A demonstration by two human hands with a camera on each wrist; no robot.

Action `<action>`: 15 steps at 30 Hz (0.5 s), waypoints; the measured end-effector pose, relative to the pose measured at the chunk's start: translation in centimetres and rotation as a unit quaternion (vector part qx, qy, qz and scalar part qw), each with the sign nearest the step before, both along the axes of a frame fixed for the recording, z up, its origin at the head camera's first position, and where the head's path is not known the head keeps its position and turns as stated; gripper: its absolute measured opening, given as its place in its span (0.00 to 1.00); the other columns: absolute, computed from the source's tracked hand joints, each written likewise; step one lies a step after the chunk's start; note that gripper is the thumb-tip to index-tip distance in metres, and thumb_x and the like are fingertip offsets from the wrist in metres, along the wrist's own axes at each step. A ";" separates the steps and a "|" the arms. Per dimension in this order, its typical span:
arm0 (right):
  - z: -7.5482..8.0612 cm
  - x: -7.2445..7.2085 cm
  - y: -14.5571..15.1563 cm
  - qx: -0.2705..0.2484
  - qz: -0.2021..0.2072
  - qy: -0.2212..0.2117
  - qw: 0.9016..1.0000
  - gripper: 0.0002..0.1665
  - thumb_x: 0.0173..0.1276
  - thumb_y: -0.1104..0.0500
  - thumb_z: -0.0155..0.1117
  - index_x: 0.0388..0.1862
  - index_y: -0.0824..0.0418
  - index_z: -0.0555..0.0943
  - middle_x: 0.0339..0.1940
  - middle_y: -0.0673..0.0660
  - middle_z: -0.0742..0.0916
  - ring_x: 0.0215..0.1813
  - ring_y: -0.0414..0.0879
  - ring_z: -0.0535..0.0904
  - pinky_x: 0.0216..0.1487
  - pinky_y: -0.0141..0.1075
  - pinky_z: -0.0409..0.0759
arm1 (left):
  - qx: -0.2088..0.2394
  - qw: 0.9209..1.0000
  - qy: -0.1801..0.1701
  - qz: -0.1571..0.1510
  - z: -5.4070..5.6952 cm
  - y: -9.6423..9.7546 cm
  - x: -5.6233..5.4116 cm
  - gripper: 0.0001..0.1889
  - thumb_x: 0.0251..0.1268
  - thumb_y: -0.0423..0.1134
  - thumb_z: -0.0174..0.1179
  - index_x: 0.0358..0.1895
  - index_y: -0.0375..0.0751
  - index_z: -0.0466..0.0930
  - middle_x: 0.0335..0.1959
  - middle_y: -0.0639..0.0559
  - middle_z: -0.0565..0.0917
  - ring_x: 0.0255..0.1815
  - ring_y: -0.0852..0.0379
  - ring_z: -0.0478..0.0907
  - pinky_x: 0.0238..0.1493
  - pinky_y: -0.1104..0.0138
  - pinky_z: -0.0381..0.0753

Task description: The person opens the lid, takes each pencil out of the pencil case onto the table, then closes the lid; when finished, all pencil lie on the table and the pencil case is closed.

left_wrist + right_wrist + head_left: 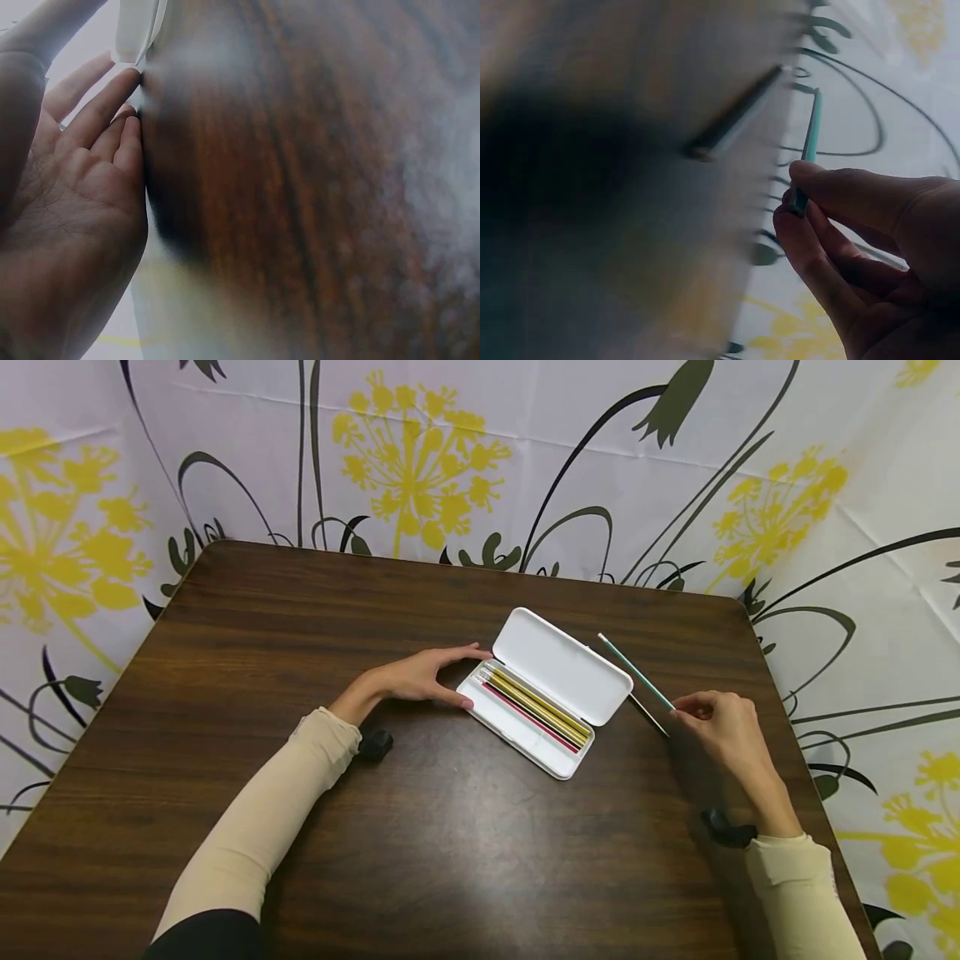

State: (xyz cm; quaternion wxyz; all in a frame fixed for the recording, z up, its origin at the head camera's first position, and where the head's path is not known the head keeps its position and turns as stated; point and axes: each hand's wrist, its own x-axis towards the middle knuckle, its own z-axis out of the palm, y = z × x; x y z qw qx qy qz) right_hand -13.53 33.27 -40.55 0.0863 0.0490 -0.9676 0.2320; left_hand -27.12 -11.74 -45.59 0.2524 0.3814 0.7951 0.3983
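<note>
A white pencil case (517, 739) lies with its lid (562, 664) folded back. Inside it rest several pencils (536, 706), yellow-gold, black and red. My left hand (416, 677) touches the case's left end, thumb at the near corner and index finger near the hinge, both fairly straight. In the left wrist view its fingers (105, 112) reach toward the white case edge. My right hand (723, 727) pinches a turquoise pencil (637, 672) by its near end, between thumb and fingertips. Below that pencil, a dark pencil (648, 716) lies on the table beside the lid.
The brown wooden table (435, 860) extends around the case, its back edge against a white cloth (247, 418) with yellow and dark plant prints. A black wrist-worn piece (375, 746) shows by the left wrist, another (727, 828) by the right.
</note>
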 end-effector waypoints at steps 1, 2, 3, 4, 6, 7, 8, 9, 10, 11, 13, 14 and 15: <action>-0.5 0.0 0.1 -0.001 0.001 -0.005 1.000 0.05 0.61 0.61 0.74 0.34 0.62 0.89 0.28 0.56 0.89 0.31 0.51 0.85 0.30 0.39 0.77 | 0.000 1.000 -0.001 0.000 -0.1 0.0 0.0 0.44 0.55 0.52 0.72 0.75 0.57 0.60 0.79 0.49 0.49 0.77 0.54 0.48 0.71 0.51 0.50; -0.8 0.1 0.1 -0.002 0.001 -0.011 1.000 0.06 0.60 0.61 0.75 0.34 0.62 0.89 0.28 0.55 0.89 0.31 0.51 0.85 0.31 0.40 0.77 | 0.000 1.000 -0.001 -0.001 -0.1 0.0 0.1 0.44 0.55 0.52 0.72 0.75 0.57 0.60 0.79 0.49 0.49 0.77 0.54 0.48 0.71 0.51 0.50; -1.1 0.1 0.2 -0.004 -0.001 -0.017 1.000 0.06 0.60 0.60 0.75 0.34 0.62 0.89 0.28 0.55 0.89 0.31 0.50 0.85 0.31 0.40 0.77 | 0.001 1.000 -0.001 -0.001 -0.2 0.0 0.1 0.44 0.56 0.52 0.72 0.75 0.57 0.60 0.79 0.49 0.49 0.77 0.54 0.47 0.71 0.51 0.50; -1.4 0.1 0.2 -0.004 -0.001 -0.022 1.000 0.06 0.60 0.60 0.75 0.34 0.62 0.89 0.28 0.55 0.89 0.31 0.50 0.84 0.31 0.41 0.77 | 0.001 1.000 -0.002 -0.001 -0.2 0.0 0.1 0.44 0.55 0.52 0.72 0.75 0.57 0.60 0.79 0.49 0.49 0.77 0.54 0.47 0.71 0.51 0.50; -1.8 0.1 0.3 -0.005 -0.003 -0.031 0.999 0.06 0.61 0.60 0.74 0.34 0.62 0.89 0.28 0.55 0.89 0.31 0.50 0.84 0.31 0.42 0.76 | 0.001 1.000 -0.001 -0.001 -0.2 0.0 0.2 0.44 0.55 0.52 0.72 0.75 0.56 0.60 0.79 0.49 0.49 0.77 0.54 0.47 0.71 0.51 0.50; -1.9 0.1 0.4 -0.005 -0.005 -0.036 0.999 0.06 0.61 0.60 0.74 0.34 0.62 0.89 0.28 0.55 0.89 0.31 0.49 0.84 0.31 0.42 0.76 | 0.001 1.000 -0.001 -0.001 -0.2 0.0 0.2 0.44 0.56 0.53 0.72 0.75 0.56 0.60 0.79 0.49 0.49 0.77 0.54 0.47 0.71 0.51 0.50; -2.0 0.1 0.4 -0.004 -0.005 -0.039 0.999 0.06 0.61 0.60 0.74 0.34 0.62 0.89 0.28 0.55 0.89 0.31 0.49 0.83 0.31 0.42 0.76 | 0.002 1.000 0.000 -0.001 -0.2 0.0 0.2 0.44 0.56 0.52 0.72 0.75 0.56 0.60 0.79 0.49 0.49 0.77 0.54 0.47 0.71 0.51 0.50; -2.2 0.0 0.5 -0.003 -0.006 -0.038 0.999 0.06 0.61 0.60 0.74 0.34 0.62 0.89 0.28 0.55 0.89 0.31 0.49 0.83 0.32 0.42 0.76 | 0.002 1.000 0.000 -0.001 -0.1 0.0 0.2 0.44 0.56 0.52 0.72 0.75 0.56 0.60 0.79 0.49 0.49 0.77 0.54 0.47 0.71 0.51 0.50; -2.3 0.0 0.5 -0.003 -0.006 -0.037 0.999 0.06 0.61 0.60 0.74 0.34 0.63 0.89 0.28 0.55 0.89 0.30 0.49 0.83 0.32 0.43 0.76 | 0.002 1.000 0.000 -0.001 -0.1 0.0 0.2 0.44 0.56 0.52 0.72 0.75 0.55 0.60 0.79 0.49 0.49 0.77 0.54 0.47 0.71 0.51 0.51; -2.5 -0.1 0.5 -0.003 -0.007 -0.036 0.999 0.05 0.61 0.61 0.73 0.34 0.63 0.89 0.28 0.55 0.89 0.30 0.49 0.83 0.32 0.43 0.76 | 0.003 1.000 0.001 -0.001 0.0 0.0 0.2 0.44 0.56 0.52 0.72 0.75 0.55 0.60 0.79 0.48 0.49 0.77 0.54 0.48 0.71 0.51 0.50; -2.6 -0.1 0.5 -0.003 -0.009 -0.033 0.999 0.05 0.61 0.62 0.73 0.34 0.63 0.88 0.27 0.55 0.89 0.30 0.49 0.83 0.31 0.43 0.76 | 0.006 1.000 0.002 -0.001 0.1 0.0 0.2 0.44 0.56 0.51 0.73 0.75 0.54 0.61 0.79 0.48 0.49 0.77 0.53 0.48 0.71 0.50 0.50; -2.7 -0.1 0.5 -0.003 -0.011 -0.032 0.999 0.05 0.61 0.62 0.74 0.33 0.63 0.88 0.28 0.56 0.89 0.30 0.49 0.83 0.31 0.43 0.76 | 0.007 1.000 0.002 -0.001 0.2 0.0 0.2 0.44 0.56 0.51 0.73 0.75 0.54 0.61 0.79 0.48 0.49 0.77 0.53 0.48 0.71 0.50 0.50; -2.7 -0.1 0.5 -0.004 -0.013 -0.033 0.999 0.05 0.61 0.62 0.74 0.34 0.63 0.88 0.28 0.56 0.89 0.30 0.49 0.83 0.31 0.43 0.76 | 0.007 1.000 0.002 -0.001 0.2 0.0 0.2 0.44 0.56 0.51 0.73 0.75 0.54 0.61 0.79 0.48 0.49 0.77 0.52 0.48 0.71 0.50 0.51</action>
